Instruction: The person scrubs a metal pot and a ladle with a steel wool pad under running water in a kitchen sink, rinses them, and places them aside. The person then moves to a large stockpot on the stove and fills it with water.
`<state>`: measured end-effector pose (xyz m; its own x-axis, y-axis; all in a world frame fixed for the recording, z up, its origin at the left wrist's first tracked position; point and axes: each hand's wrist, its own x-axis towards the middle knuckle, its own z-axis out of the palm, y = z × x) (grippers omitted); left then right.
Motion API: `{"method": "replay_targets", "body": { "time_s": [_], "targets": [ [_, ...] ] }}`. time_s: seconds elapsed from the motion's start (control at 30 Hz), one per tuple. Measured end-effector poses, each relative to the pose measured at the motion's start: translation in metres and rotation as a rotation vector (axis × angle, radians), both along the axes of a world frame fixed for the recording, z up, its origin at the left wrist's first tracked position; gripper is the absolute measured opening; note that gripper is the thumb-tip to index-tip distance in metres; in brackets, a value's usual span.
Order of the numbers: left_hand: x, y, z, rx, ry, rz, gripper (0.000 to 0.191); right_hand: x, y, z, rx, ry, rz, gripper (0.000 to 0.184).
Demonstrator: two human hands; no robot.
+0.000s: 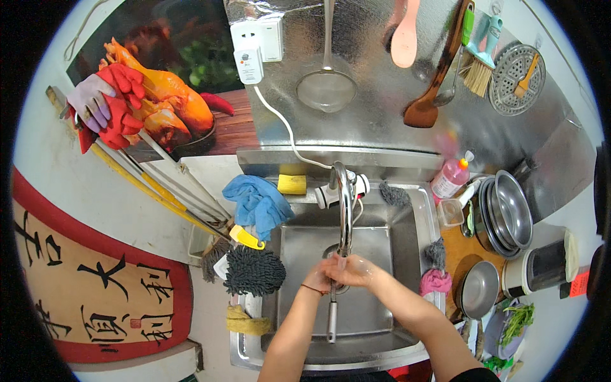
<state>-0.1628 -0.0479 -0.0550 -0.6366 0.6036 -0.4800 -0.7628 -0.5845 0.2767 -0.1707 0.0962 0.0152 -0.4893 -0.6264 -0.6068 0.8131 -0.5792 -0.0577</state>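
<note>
Both of my hands meet under the spout of a chrome faucet (342,200), over a stainless steel sink (358,317). My left hand (317,277), with a thin cord at its wrist, touches my right hand (355,270). Water seems to run onto them. No object shows in either hand, though the fingers overlap and partly hide each other. Just below the hands a utensil with a metal handle (332,322) lies in the sink; its upper end is hidden by them.
Left of the sink are a blue cloth (258,203), a dark chenille mitt (255,270) and a yellow cloth (247,321). Along the right rim lie a pink cloth (435,282) and a grey scouring pad (435,253). Stacked metal bowls (513,210) and a pink bottle (449,179) stand beyond.
</note>
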Motion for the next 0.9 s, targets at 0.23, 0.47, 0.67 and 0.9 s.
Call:
{"method": "replay_targets", "body": {
  "time_s": [0.23, 0.47, 0.67, 0.9],
  "targets": [
    [-0.009, 0.016, 0.059, 0.181, -0.149, 0.028, 0.034, -0.121, 0.034, 0.043, 1.765, 1.144, -0.166, 0.034],
    [0.027, -0.026, 0.027, -0.100, -0.157, -0.021, 0.032, -0.165, 0.048, 0.011, 1.976, 1.449, 0.101, 0.061],
    [0.082, -0.071, -0.010, -0.404, -0.203, -0.131, 0.029, -0.159, 0.070, 0.047, 1.593, 1.473, 0.133, 0.056],
    [0.140, -0.092, -0.042, -0.385, -0.382, -0.036, 0.024, 0.012, 0.055, -0.173, 1.801, 0.974, 0.225, 0.015]
  ]
}}
